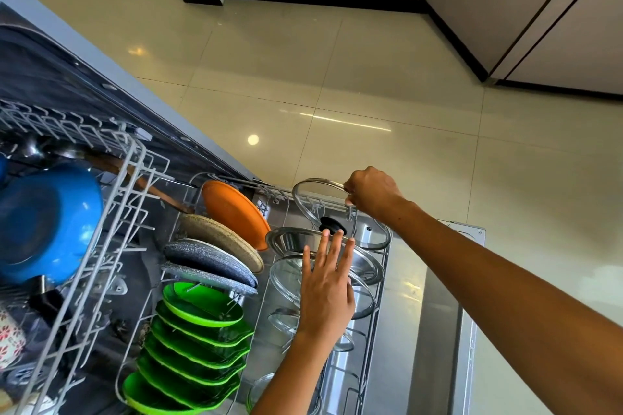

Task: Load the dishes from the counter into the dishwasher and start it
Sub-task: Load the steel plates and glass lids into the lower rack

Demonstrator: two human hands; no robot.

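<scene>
The right hand [371, 194] is curled tight, pinching the metal rim of a glass pot lid [323, 209] at its upper right edge. The lid stands on edge at the far end of the lower rack [379, 283], tilted, its black knob [332, 225] facing toward the person and its rim running roughly left to right across the rack. The left hand [327, 293] is spread flat, fingers straight and slightly apart, fingertips [325, 233] reaching up just beside the knob; whether they touch it I cannot tell. Under that palm lie a steel bowl [290, 239] and further glass lids, leaning in the same row. Left of them stand an orange plate [236, 212], speckled plates and green plates [199, 330], all on edge. A blue pot [47, 222] sits in the upper rack.
</scene>
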